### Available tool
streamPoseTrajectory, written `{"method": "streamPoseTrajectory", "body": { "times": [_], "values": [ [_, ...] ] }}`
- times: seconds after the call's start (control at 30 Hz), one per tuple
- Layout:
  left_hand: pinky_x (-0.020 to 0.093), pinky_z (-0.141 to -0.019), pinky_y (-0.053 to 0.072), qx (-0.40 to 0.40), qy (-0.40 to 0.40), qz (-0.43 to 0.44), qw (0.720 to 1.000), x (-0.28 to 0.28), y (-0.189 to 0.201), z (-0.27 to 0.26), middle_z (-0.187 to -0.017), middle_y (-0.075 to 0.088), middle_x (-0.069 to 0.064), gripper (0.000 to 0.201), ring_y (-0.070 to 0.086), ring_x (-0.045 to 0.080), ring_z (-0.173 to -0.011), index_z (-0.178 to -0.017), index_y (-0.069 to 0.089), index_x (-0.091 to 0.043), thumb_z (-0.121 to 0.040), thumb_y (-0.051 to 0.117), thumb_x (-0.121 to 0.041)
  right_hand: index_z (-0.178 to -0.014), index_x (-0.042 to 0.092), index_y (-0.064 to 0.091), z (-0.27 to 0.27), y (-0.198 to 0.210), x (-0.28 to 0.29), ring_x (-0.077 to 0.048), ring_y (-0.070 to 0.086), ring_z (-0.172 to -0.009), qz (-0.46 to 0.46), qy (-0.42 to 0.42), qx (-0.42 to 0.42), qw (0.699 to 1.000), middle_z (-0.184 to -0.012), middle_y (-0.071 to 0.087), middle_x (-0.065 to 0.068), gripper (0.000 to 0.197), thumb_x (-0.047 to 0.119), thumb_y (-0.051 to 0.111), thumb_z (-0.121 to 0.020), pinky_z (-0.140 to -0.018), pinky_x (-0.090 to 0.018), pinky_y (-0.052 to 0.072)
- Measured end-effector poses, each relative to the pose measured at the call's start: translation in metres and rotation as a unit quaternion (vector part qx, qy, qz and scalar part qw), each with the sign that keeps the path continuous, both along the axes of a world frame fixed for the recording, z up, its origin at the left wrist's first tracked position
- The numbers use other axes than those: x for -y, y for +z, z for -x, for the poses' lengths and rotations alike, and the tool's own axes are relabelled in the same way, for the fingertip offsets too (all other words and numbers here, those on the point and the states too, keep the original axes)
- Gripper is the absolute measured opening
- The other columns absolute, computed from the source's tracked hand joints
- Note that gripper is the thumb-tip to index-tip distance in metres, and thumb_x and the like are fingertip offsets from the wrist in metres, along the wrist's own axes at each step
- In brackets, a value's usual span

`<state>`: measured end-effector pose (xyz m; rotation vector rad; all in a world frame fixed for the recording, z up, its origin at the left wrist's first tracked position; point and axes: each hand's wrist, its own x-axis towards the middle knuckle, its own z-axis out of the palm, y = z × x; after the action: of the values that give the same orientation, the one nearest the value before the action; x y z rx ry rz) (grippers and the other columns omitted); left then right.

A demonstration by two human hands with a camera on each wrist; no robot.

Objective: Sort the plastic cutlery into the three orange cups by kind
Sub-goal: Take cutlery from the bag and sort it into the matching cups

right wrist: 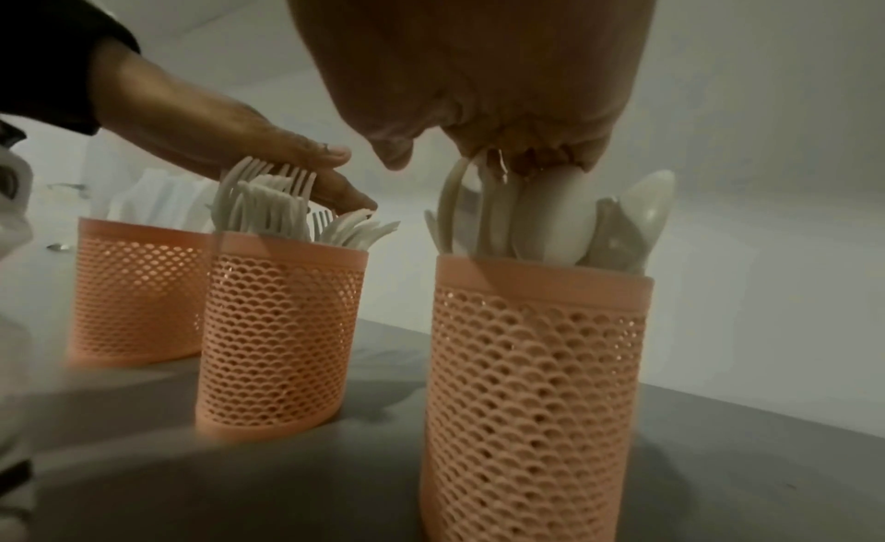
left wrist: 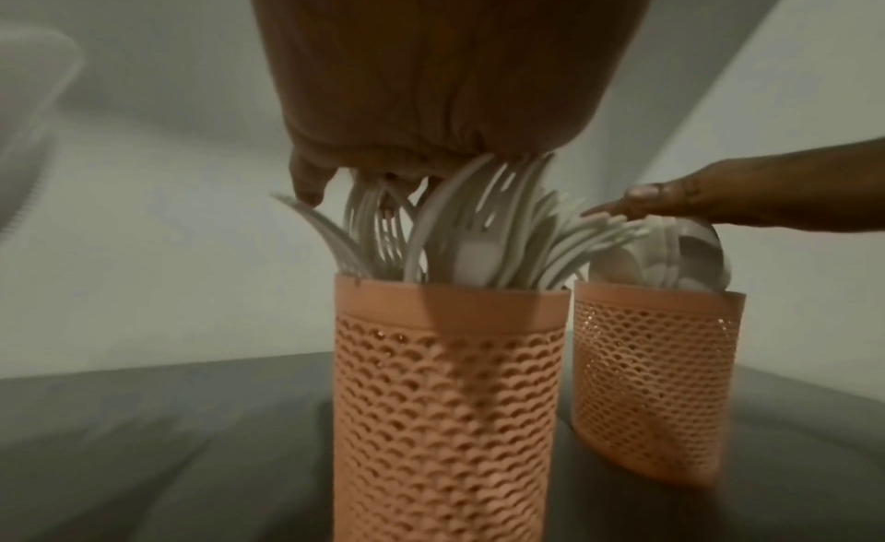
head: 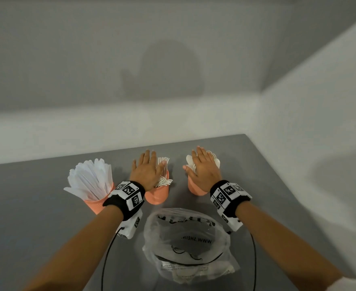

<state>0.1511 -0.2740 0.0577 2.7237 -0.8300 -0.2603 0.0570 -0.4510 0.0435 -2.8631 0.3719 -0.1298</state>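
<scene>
On the desk point(head: 46, 217), forks point(left wrist: 479, 228) and spoons point(right wrist: 565, 217) are pressed flat into their cups by the spread left hand point(head: 146, 171) and right hand point(head: 204, 169); tipping of a tall cup point(right wrist: 531, 380) is risked if pushed off-centre.

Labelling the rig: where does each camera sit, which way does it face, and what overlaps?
Head: above, facing forward and down at the table; shows both forearms, the left hand over the fork cup, the right hand over the spoon cup.
Left wrist: under the palm, low, facing the fork cup; the right hand enters at right.
Right wrist: likewise low, facing the spoon cup; the left hand enters at left.
Shared: both wrist views show the fork and spoon cups.
</scene>
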Motion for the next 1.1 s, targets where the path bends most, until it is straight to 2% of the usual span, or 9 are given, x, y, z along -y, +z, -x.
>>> {"method": "streamPoseTrajectory", "body": {
  "times": [0.2,0.3,0.53,0.63,0.7,0.77,0.83,0.9,1.1],
  "values": [
    [0.04,-0.118,0.001,0.102,-0.082,-0.017,0.991,-0.008,-0.007,0.019,-0.158,0.005,0.01,0.11,0.004,0.024,-0.147,-0.148,0.01,-0.011,-0.066,-0.017,-0.079,-0.149,0.01,0.012,-0.001,0.002,-0.001,-0.027,-0.003,-0.147,-0.006,0.002,-0.02,1.0,-0.157,0.0,-0.018,0.075,0.056,0.028,-0.093,-0.117,-0.036,-0.006],
    [0.04,-0.117,0.002,0.126,-0.086,-0.02,0.988,-0.011,-0.014,0.024,-0.157,0.013,0.011,0.114,0.011,0.024,-0.146,-0.147,0.016,-0.008,-0.065,-0.027,-0.074,-0.15,0.013,0.01,0.001,0.003,0.0,-0.03,-0.002,-0.146,0.023,0.008,-0.031,0.999,-0.157,0.0,-0.021,0.079,0.06,0.032,-0.09,-0.118,-0.04,-0.003],
    [0.041,-0.118,0.004,0.084,-0.048,-0.007,0.995,-0.011,-0.015,0.03,-0.156,0.019,0.009,0.102,0.012,0.023,-0.146,-0.148,0.014,-0.008,-0.069,-0.009,-0.07,-0.149,0.018,0.014,0.003,0.016,0.003,-0.034,0.005,-0.145,0.031,0.012,-0.093,0.995,-0.156,0.004,-0.02,0.084,0.059,0.05,-0.085,-0.118,-0.043,0.005],
    [0.043,-0.118,0.005,0.081,-0.039,0.046,0.995,-0.012,-0.009,0.033,-0.156,0.015,0.013,0.099,0.008,0.026,-0.146,-0.148,0.011,-0.007,-0.072,-0.002,-0.069,-0.145,0.016,0.03,0.01,0.019,0.0,-0.033,0.013,-0.144,-0.033,-0.007,-0.026,0.999,-0.155,0.013,-0.02,0.069,0.048,0.053,-0.088,-0.118,-0.042,0.012],
    [0.039,-0.114,0.022,0.104,-0.066,0.147,0.982,-0.018,-0.002,0.039,-0.147,0.034,0.016,0.084,0.029,0.03,-0.138,-0.142,0.03,-0.006,-0.082,0.012,-0.062,-0.13,0.011,0.052,0.021,0.023,-0.009,-0.032,0.035,-0.134,-0.057,0.016,0.096,0.994,-0.144,0.039,-0.019,0.047,0.033,0.055,-0.088,-0.112,-0.04,0.028],
    [0.031,-0.097,0.04,0.062,-0.086,0.261,0.96,-0.027,0.006,0.052,-0.121,0.059,0.013,0.065,0.054,0.024,-0.112,-0.121,0.055,-0.007,-0.086,0.025,-0.053,-0.109,0.007,0.066,0.037,0.032,-0.023,-0.025,0.057,-0.106,-0.099,0.073,0.142,0.982,-0.115,0.062,-0.014,0.028,0.021,0.058,-0.087,-0.09,-0.025,0.041],
    [0.029,-0.074,0.048,-0.014,-0.098,0.337,0.936,-0.036,0.013,0.071,-0.083,0.067,0.006,0.055,0.061,0.015,-0.077,-0.09,0.063,-0.008,-0.085,0.03,-0.051,-0.095,0.004,0.069,0.055,0.041,-0.044,-0.017,0.058,-0.077,-0.149,0.137,0.065,0.977,-0.086,0.069,-0.008,0.017,0.015,0.06,-0.086,-0.068,-0.018,0.04],
    [0.027,-0.063,0.046,-0.054,-0.092,0.36,0.927,-0.044,0.009,0.091,-0.067,0.062,-0.002,0.044,0.057,0.01,-0.063,-0.075,0.059,-0.015,-0.082,0.035,-0.051,-0.091,0.002,0.07,0.069,0.041,-0.064,-0.02,0.057,-0.072,-0.142,0.194,-0.05,0.969,-0.076,0.068,-0.003,0.017,0.014,0.06,-0.086,-0.065,-0.02,0.04],
    [0.03,-0.098,0.034,-0.049,-0.038,0.097,0.993,-0.062,-0.04,0.127,-0.121,0.049,0.008,0.022,0.044,0.024,-0.117,-0.095,0.069,-0.016,-0.08,0.064,-0.031,-0.121,0.001,0.058,0.101,-0.003,-0.094,-0.029,0.055,-0.106,-0.012,0.177,-0.372,0.911,-0.124,0.059,-0.017,0.034,0.011,0.056,-0.088,-0.087,-0.033,0.042]
  ]
}}
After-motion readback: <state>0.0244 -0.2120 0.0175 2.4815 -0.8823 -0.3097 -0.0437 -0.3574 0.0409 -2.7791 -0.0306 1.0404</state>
